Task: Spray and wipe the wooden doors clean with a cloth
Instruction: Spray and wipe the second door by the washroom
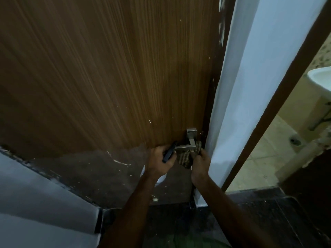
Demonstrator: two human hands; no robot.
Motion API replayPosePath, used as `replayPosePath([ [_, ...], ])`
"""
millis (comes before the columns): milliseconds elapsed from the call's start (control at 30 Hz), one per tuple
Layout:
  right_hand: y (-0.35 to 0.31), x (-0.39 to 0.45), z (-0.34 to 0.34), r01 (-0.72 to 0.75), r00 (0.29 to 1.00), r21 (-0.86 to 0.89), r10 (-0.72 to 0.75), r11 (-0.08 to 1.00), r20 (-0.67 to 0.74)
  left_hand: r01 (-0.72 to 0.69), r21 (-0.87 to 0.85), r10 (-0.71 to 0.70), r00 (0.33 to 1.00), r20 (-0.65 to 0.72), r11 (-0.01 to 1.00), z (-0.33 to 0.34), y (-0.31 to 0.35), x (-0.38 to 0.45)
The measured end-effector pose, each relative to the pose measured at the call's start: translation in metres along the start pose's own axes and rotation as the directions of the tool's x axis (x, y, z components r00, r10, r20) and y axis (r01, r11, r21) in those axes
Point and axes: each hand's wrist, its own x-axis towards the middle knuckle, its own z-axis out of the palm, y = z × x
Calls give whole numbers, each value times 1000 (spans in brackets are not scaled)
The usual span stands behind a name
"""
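Note:
A brown wooden door [100, 72] with fine vertical grain and small white specks fills the view. Low on its right side sits a square metal lever handle [187, 144]. My left hand [159, 160] grips a spray bottle with a black trigger head [169, 153]; part of its white body [161, 179] shows below my wrist. My right hand [199, 165] holds a checked cloth [187, 156], bunched under and around the outer end of the handle.
A white wall [250, 72] and dark door frame [279, 97] stand right of the door. Beyond is a tiled bathroom floor [265, 158] and a white basin [320, 79]. A pale wall [35, 203] is at lower left. The floor [250, 212] is dark.

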Motion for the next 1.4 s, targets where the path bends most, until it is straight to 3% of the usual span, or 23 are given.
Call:
replayPosePath([
  [100,0,-3,3,15,999,6,-15,1000,43,-21,-10,21,1000,-13,1000,-2,1,1],
  [300,3,20,19,-16,988,-216,-18,976,-153,-50,13,50,999,9,999,-2,8,1],
  [433,1,13,21,90,937,-198,-150,976,-315,-44,62,46,998,-32,997,-2,6,2],
  [567,6,13,24,127,953,-221,-181,967,-245,-37,73,40,998,-46,997,-5,3,2],
  [667,7,19,14,75,976,-323,-136,944,-170,-31,84,33,999,-26,996,-5,3,3],
  [800,-18,16,9,239,885,-392,-365,888,-288,-39,67,40,999,-14,997,1,15,0],
  [867,-36,13,13,420,807,-484,-560,768,-187,-29,89,31,999,-14,996,5,13,1],
  [933,-48,11,18,576,699,-602,-715,553,12,-8,92,10,1000,-20,996,7,12,1],
  [1033,-53,18,25,677,585,-700,-744,229,322,-11,111,12,1000,-10,994,7,14,2],
  [1100,-49,25,23,713,536,-697,-699,74,473,-14,118,15,1000,-12,993,7,17,1],
  [1167,-46,27,18,684,585,-721,-672,110,453,-31,97,34,999,-39,995,5,17,1],
  [1267,-43,23,14,546,732,-751,-646,370,214,-51,51,55,994,-91,997,-2,16,-3],
  [1300,-44,22,15,519,752,-749,-637,412,171,-48,53,53,994,-97,997,-4,14,-4],
  [1333,-44,19,17,531,741,-747,-647,400,180,-41,58,46,994,-97,998,-7,12,-7],
  [1400,-38,17,22,636,655,-723,-685,271,319,-12,84,18,997,-71,996,-11,6,-12],
])
